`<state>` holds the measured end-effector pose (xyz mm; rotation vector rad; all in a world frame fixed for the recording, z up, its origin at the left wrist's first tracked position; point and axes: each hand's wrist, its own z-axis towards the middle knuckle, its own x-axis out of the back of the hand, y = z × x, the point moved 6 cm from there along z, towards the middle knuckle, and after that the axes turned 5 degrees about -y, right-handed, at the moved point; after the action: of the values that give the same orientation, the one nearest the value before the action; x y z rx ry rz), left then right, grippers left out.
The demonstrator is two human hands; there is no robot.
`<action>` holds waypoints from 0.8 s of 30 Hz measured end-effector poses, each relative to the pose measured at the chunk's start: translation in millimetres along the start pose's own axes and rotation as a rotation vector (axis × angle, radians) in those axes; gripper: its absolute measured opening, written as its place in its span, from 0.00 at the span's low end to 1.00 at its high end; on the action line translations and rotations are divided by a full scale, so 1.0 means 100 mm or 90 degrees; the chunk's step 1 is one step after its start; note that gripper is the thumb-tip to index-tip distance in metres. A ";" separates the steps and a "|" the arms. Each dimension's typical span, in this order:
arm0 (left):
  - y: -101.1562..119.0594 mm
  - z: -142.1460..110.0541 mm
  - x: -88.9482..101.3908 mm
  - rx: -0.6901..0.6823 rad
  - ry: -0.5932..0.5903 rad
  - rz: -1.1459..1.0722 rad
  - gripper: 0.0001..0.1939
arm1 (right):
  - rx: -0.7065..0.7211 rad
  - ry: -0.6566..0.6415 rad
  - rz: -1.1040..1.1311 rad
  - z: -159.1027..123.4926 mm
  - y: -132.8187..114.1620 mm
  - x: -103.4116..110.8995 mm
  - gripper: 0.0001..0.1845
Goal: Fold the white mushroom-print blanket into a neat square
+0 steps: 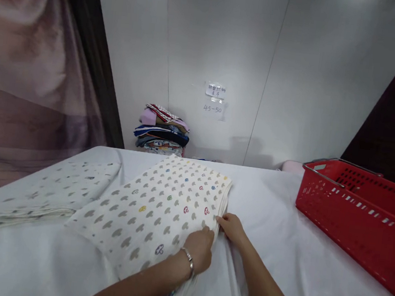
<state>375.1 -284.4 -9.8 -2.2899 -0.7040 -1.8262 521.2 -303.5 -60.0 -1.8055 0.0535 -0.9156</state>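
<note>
A white folded cloth (pixel 162 201) with grey and coloured mushroom-like prints lies slanted across the table in front of me. My left hand (pixel 200 249), with a silver bracelet at its wrist, is closed at the cloth's near right edge. Slightly farther off, my right hand (pixel 232 228) pinches the layered right edge between thumb and fingers. Below my left hand, part of the cloth hangs in loose folds, partly hidden by the forearm. Another folded white cloth (pixel 71 180) with small scattered prints lies flat to the left.
A red plastic basket (pixel 357 225) with a metal handle stands on the right of the white-covered table (pixel 256 280). Behind the far edge rises a stack of folded fabrics (pixel 163 132) against the grey wall. Paper labels (pixel 215 99) hang there, and a pinkish curtain (pixel 30 74) covers the left.
</note>
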 end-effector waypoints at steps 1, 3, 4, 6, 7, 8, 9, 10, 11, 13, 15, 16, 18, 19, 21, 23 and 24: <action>-0.03 -0.09 -0.03 -0.007 -0.002 -0.005 0.18 | -0.003 -0.005 0.007 0.00 0.00 -0.01 0.14; -0.10 -0.26 -0.10 -0.028 -0.004 -0.011 0.17 | -0.013 -0.015 0.023 0.00 0.02 -0.01 0.14; -0.12 -0.32 -0.15 -0.039 -0.002 -0.014 0.17 | -0.021 -0.017 0.028 0.02 0.04 0.00 0.14; -0.16 -0.41 -0.23 -0.054 0.003 -0.022 0.16 | -0.037 -0.007 0.033 0.07 0.10 0.09 0.15; -0.17 -0.43 -0.27 -0.060 0.006 -0.025 0.16 | -0.045 0.010 0.030 0.11 0.13 0.16 0.16; -0.17 -0.44 -0.30 -0.064 0.011 -0.029 0.16 | -0.053 0.035 0.023 0.17 0.16 0.25 0.16; -0.17 -0.44 -0.32 -0.063 0.015 -0.034 0.16 | -0.060 0.065 0.013 0.23 0.18 0.36 0.17; -0.17 -0.44 -0.33 -0.060 0.018 -0.040 0.16 | -0.067 0.097 0.000 0.29 0.20 0.47 0.18; -0.16 -0.44 -0.34 -0.056 0.018 -0.047 0.16 | -0.071 0.127 -0.016 0.36 0.21 0.58 0.19; -0.15 -0.44 -0.34 -0.047 0.014 -0.065 0.16 | -0.069 0.173 -0.052 0.51 0.18 0.75 0.21; -0.15 -0.44 -0.33 -0.041 0.000 -0.082 0.16 | -0.054 0.198 -0.091 0.66 0.12 0.85 0.21; -0.15 -0.44 -0.33 -0.039 -0.009 -0.090 0.16 | -0.047 0.203 -0.108 0.73 0.09 0.87 0.20; -0.16 -0.44 -0.32 -0.037 -0.024 -0.101 0.16 | -0.037 0.195 -0.135 0.85 0.02 0.87 0.19; -0.17 -0.43 -0.33 -0.038 -0.030 -0.104 0.16 | -0.036 0.185 -0.144 0.90 0.00 0.85 0.18; -0.19 -0.41 -0.34 -0.042 -0.039 -0.111 0.17 | -0.038 0.159 -0.155 1.01 -0.05 0.83 0.15; -0.21 -0.38 -0.38 -0.047 -0.052 -0.117 0.18 | -0.037 0.135 -0.155 1.12 -0.12 0.82 0.12; -0.22 -0.36 -0.40 -0.049 -0.063 -0.121 0.18 | -0.031 0.124 -0.149 1.19 -0.16 0.83 0.12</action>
<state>327.2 -290.1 -42.6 -2.4535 -0.9104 -1.8585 645.4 -240.3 -17.9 -1.7880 -0.0128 -1.2647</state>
